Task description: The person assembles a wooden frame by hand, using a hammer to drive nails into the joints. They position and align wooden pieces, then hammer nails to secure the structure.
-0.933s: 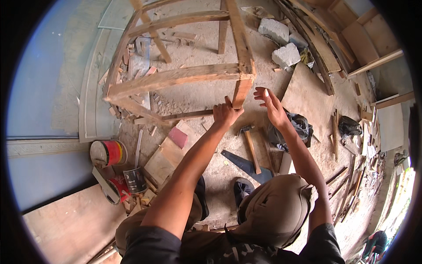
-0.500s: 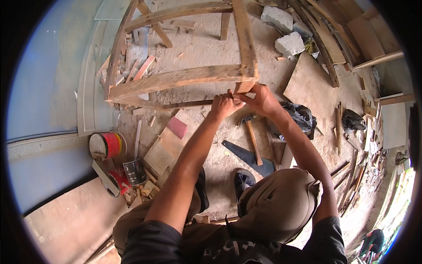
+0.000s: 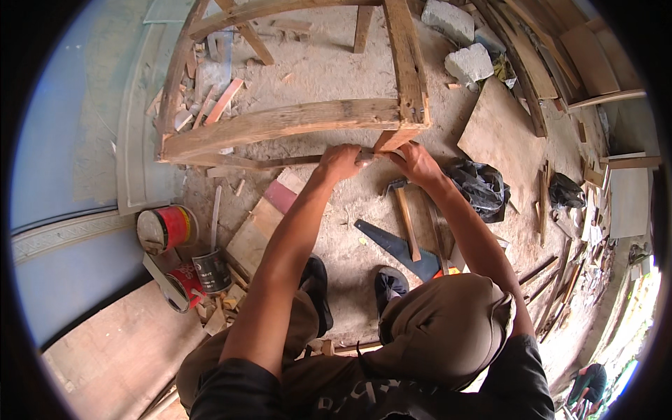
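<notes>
A rough wooden frame point(image 3: 294, 124) with legs and rails stands at the far middle. My left hand point(image 3: 341, 163) is closed around its thin lower rail point(image 3: 297, 162), just left of the near right leg point(image 3: 395, 140). Something small and pale shows by its thumb, too hidden to name. My right hand point(image 3: 418, 165) is closed at that leg's lower part, its fingertips partly out of sight behind the wood. Below the hands, a hammer point(image 3: 406, 220) with a wooden handle and a dark-bladed handsaw point(image 3: 392, 248) lie on the floor.
Left are a red paint can point(image 3: 175, 227), another red can point(image 3: 183, 283) and a black can point(image 3: 212, 271). Black plastic bags point(image 3: 479, 189), a plywood sheet point(image 3: 500, 129) and concrete blocks point(image 3: 469, 64) lie right. Wood scraps litter the floor. A person point(image 3: 589, 385) shows far lower right.
My left hand has slid left along the rail, away from my right hand. The frame's near right corner now appears farther right, and the view has shifted a little.
</notes>
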